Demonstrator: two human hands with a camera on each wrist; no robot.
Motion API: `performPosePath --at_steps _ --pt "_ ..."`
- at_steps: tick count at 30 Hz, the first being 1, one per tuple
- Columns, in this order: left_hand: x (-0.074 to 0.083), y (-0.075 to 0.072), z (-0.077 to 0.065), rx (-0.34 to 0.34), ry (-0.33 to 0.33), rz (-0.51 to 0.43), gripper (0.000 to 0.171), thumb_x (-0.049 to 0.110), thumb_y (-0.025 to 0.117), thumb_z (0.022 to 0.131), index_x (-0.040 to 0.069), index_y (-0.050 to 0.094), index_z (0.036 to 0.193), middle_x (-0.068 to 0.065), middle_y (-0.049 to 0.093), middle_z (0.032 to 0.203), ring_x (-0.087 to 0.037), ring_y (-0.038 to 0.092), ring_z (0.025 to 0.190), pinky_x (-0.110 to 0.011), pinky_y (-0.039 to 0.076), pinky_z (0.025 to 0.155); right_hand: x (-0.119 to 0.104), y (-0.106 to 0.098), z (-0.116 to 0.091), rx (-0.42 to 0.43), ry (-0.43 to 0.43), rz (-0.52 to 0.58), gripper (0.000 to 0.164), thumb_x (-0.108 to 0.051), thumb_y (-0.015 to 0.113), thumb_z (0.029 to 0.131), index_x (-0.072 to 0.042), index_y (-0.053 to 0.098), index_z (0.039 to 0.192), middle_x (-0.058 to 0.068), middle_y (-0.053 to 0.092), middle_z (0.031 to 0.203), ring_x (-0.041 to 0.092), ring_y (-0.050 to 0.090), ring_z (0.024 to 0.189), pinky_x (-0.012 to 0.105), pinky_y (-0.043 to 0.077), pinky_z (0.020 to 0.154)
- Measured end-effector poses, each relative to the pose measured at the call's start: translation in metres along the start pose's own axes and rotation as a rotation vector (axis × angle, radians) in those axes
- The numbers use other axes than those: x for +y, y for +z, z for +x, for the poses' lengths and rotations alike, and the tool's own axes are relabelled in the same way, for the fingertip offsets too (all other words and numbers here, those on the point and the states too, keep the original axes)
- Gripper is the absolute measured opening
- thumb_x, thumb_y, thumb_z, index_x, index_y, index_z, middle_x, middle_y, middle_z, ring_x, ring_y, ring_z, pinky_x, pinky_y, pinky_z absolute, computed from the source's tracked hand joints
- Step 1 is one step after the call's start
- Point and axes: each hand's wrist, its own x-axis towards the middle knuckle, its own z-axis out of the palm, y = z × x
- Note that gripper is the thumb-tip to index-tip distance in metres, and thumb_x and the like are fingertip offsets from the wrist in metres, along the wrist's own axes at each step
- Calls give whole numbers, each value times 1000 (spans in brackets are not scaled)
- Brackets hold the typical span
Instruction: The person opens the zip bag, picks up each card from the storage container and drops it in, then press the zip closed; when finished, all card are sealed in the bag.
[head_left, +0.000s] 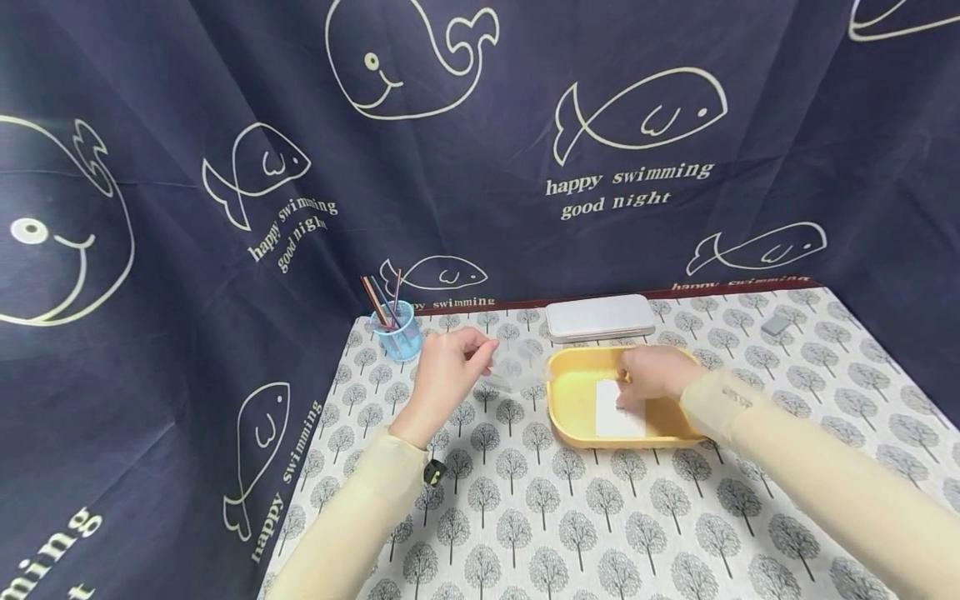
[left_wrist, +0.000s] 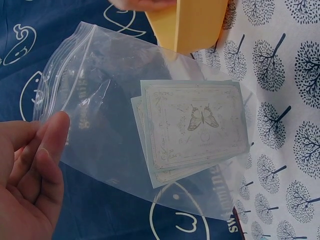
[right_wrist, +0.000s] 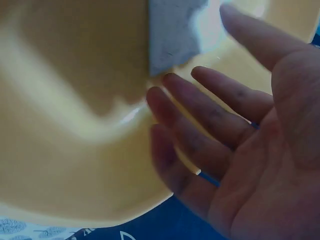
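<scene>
My left hand [head_left: 448,375] pinches a clear zip bag [left_wrist: 112,120] near its zip edge, between thumb and fingers. Inside the bag lie a few pale cards [left_wrist: 200,125], slightly fanned, the top one printed with a butterfly and an ornate border. Over the yellow tray [head_left: 576,392], my right hand [head_left: 654,372] reaches down with spread, gently bent fingers. A white card [head_left: 617,418] lies on the tray floor beneath it. In the right wrist view the fingertips come close to the edge of that card [right_wrist: 172,40], with nothing held in the palm.
Behind the tray lies a white case [head_left: 600,317]. A blue mesh cup [head_left: 399,335] with several pencils stands at the back left. Toward the back right is a small grey block [head_left: 776,324]. A tree-patterned cloth [head_left: 517,500] covers the table, and a dark blue curtain [head_left: 480,192] hangs behind.
</scene>
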Motion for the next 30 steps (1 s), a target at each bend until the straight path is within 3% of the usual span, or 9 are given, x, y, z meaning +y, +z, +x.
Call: performPosePath --at_steps 4,7,13,22,30 --pt "1 0 0 2 8 -3 17 17 74 99 11 78 83 6 71 67 2 61 55 -19 52 54 -6 7 -8 -52 13 -48 64 -55 93 67 -7 70 103 5 67 91 22 62 75 49 58 75" --pt "1 0 0 0 8 -5 16 16 74 99 11 78 84 6 72 67 3 62 56 -19 53 55 -11 12 -12 -58 12 -73 72 -61 93 61 -9 68 102 9 64 100 23 62 78 49 58 75" --pt "1 0 -1 -14 0 -1 15 16 74 99 11 78 86 7 72 68 3 62 57 -19 54 57 -16 16 -16 17 7 -83 86 -52 98 56 1 64 115 11 60 102 23 60 77 49 59 74" --pt "3 0 0 -24 -10 -5 16 16 73 100 9 78 87 5 72 69 1 63 57 -19 54 57 -14 18 -17 31 -3 -95 71 -48 97 60 -6 62 105 2 55 89 18 55 72 42 57 68" --pt "3 1 0 -24 -14 -3 15 16 73 99 9 79 86 5 72 69 1 63 57 -19 53 57 -12 21 -18 40 -10 -92 55 -46 95 63 -16 61 93 -7 61 79 15 59 71 40 57 68"
